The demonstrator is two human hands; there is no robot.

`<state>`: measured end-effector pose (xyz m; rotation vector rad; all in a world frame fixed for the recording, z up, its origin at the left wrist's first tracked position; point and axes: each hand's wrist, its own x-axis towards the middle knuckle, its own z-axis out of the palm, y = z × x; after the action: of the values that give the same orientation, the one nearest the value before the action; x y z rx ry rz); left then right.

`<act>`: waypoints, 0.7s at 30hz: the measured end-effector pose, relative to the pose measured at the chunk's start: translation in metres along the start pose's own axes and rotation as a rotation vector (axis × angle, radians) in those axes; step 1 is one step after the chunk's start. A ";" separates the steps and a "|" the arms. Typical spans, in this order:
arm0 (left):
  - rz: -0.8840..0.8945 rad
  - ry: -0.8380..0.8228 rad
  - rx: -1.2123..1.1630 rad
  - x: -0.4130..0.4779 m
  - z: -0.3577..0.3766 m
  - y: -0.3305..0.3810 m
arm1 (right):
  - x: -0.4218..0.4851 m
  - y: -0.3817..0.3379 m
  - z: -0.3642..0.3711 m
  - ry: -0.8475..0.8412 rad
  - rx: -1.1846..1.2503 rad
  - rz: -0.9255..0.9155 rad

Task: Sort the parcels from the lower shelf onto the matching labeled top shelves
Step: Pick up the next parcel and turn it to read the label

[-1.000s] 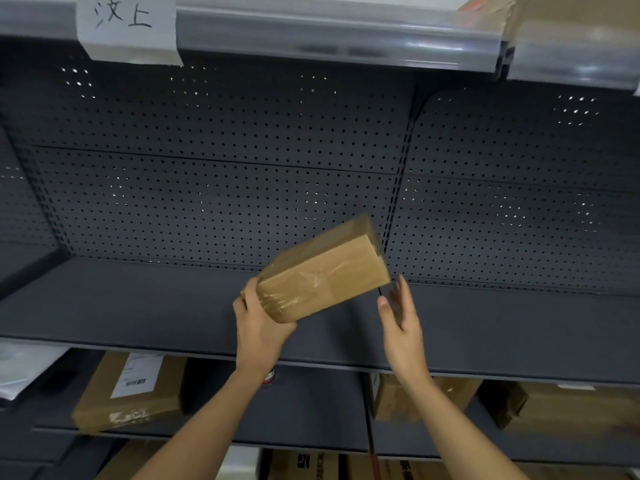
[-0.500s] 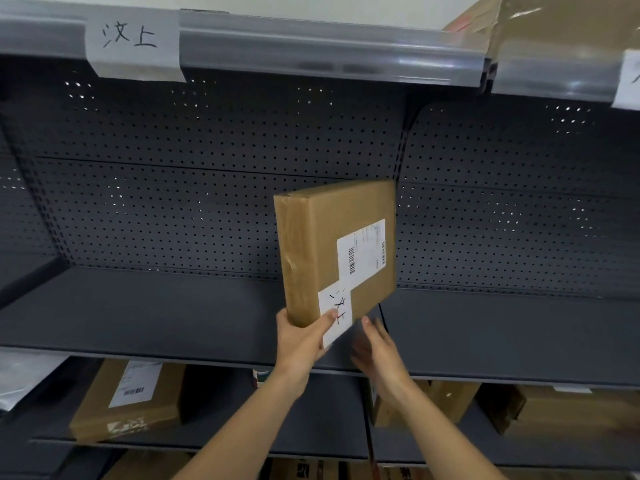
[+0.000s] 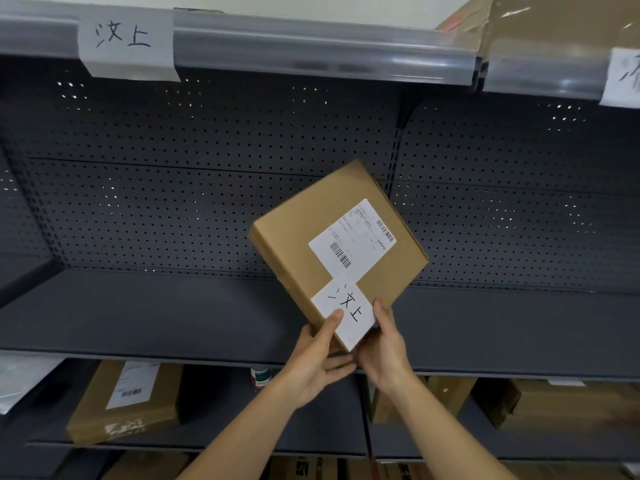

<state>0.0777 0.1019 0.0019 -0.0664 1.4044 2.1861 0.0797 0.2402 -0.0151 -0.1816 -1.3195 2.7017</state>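
- Dark shelving (image 3: 145, 313) across whole view; middle shelf bare, more boxes (image 3: 124, 403) on lower shelf.
- Top shelf rail (image 3: 311, 46) up high, paper tag (image 3: 126, 41) at far left, handwritten.
- Brown parcel (image 3: 337, 251) held mid-air in front of middle shelf, tilted, long axis running up and right from the hands.
- Handwritten slip (image 3: 346, 311) at parcel's near corner, apparently same characters as the tag.
- Target therefore up and left of parcel.
- Left hand (image 3: 317, 362) gripping near corner, thumb on slip; nearer the target.
- Right hand (image 3: 384, 351) gripping same corner from right.

Parcel (image 3: 332, 244) before middle shelf (image 3: 138, 313); boxes (image 3: 121, 407) below, apparently.
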 end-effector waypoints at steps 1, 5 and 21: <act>-0.005 0.013 0.079 0.000 -0.005 0.002 | 0.001 -0.003 -0.002 0.001 -0.018 -0.011; 0.224 0.177 0.055 0.003 -0.032 0.023 | 0.005 -0.018 -0.014 0.025 -0.151 -0.024; 0.555 0.218 0.478 0.005 -0.083 0.063 | 0.002 -0.043 -0.030 0.115 -0.577 -0.141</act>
<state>0.0246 0.0136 0.0145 0.3006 2.2502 2.2297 0.0849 0.2899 0.0007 -0.2797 -1.9507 2.0970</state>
